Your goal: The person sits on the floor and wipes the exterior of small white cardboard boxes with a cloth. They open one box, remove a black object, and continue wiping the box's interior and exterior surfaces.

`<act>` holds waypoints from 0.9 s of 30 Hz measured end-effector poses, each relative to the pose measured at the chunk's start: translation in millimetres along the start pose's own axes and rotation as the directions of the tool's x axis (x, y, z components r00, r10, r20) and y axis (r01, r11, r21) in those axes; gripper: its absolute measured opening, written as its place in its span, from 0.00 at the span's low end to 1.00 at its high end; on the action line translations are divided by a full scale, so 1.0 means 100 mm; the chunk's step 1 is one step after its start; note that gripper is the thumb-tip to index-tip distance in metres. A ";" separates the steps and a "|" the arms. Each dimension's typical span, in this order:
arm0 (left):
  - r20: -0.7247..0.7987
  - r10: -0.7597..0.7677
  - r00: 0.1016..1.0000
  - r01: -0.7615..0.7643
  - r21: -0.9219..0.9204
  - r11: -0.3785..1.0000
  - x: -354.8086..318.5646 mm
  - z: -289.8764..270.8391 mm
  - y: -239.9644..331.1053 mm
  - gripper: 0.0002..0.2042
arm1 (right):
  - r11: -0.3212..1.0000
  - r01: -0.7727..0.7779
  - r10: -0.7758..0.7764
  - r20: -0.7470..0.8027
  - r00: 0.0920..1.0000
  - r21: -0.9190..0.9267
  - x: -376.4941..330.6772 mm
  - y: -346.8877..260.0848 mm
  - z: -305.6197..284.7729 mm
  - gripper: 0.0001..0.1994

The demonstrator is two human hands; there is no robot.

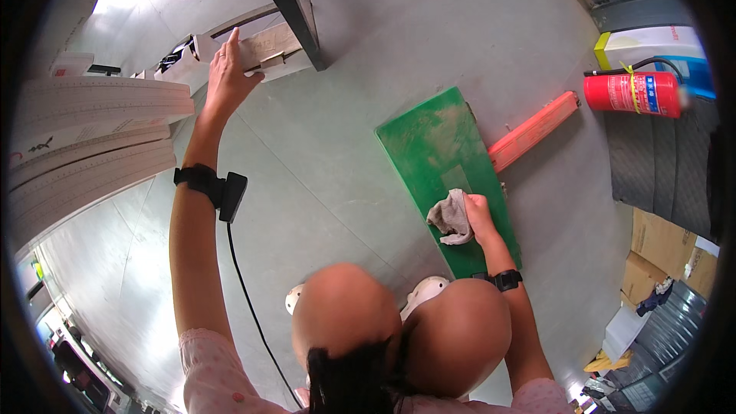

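My right hand [479, 217] is closed on a crumpled grey cloth [451, 217], over a green board [433, 142] with dusty smears on its upper part. The board lies aslant on the grey floor in front of my bent knees. Out to the far left, my left hand [228, 77] is stretched forward, its thumb apart from its fingers. That hand is beside a brown cardboard piece [268, 44] at the foot of a dark metal post; whether they touch I cannot tell.
An orange-red bar [533, 130] sticks out from the board's right side. A red fire extinguisher [632, 93] lies at the right among boxes. Stacked white panels [100, 107] stand at the left, near the dark metal post [285, 0]. A black cable [249, 303] hangs from my left forearm.
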State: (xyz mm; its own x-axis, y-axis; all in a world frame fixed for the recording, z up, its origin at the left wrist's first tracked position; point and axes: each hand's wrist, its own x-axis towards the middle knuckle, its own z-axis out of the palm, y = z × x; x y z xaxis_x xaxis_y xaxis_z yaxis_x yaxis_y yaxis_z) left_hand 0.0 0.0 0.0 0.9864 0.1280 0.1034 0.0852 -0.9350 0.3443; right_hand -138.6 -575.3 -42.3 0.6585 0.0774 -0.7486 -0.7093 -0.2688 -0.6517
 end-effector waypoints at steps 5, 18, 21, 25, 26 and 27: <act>-0.005 -0.189 0.982 0.184 -0.193 0.964 -0.41 -0.10 0.36 0.38 | 0.999 0.045 -0.042 -0.096 0.994 0.025 -0.03 0.11 0.00 0.20; 0.022 -0.045 0.999 0.050 -0.426 0.904 -2.21 -0.04 1.45 0.39 | 0.665 0.728 -0.730 -0.063 0.681 0.168 -0.35 -1.07 0.90 0.17; 0.002 0.005 1.000 -0.004 -0.429 0.903 -2.40 0.09 1.61 0.40 | 0.694 0.717 -0.709 0.114 0.696 -0.063 -0.29 -1.24 1.25 0.20; 0.003 -0.008 1.000 0.009 -0.410 0.912 -2.58 0.24 1.71 0.40 | 0.337 0.884 -0.827 0.346 0.443 -0.325 -0.33 -1.01 1.62 0.31; -0.006 -0.010 1.000 0.007 -0.396 0.918 -2.61 0.26 1.71 0.40 | 0.323 0.866 -0.822 0.339 0.457 -0.382 -0.33 -0.92 1.69 0.35; 0.000 -0.017 1.000 0.015 -0.405 0.914 -2.64 0.27 1.69 0.40 | 0.337 0.861 -0.822 0.327 0.466 -0.382 -0.31 -0.87 1.72 0.35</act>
State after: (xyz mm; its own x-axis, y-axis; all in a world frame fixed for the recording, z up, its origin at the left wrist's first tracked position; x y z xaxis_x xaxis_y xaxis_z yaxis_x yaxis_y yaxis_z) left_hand -242.1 -200.8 5.7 0.9847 0.1441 0.0979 0.0361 -0.7185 0.6946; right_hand -140.8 -389.0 16.5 0.8076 0.5713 0.1464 0.4242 -0.3902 -0.8172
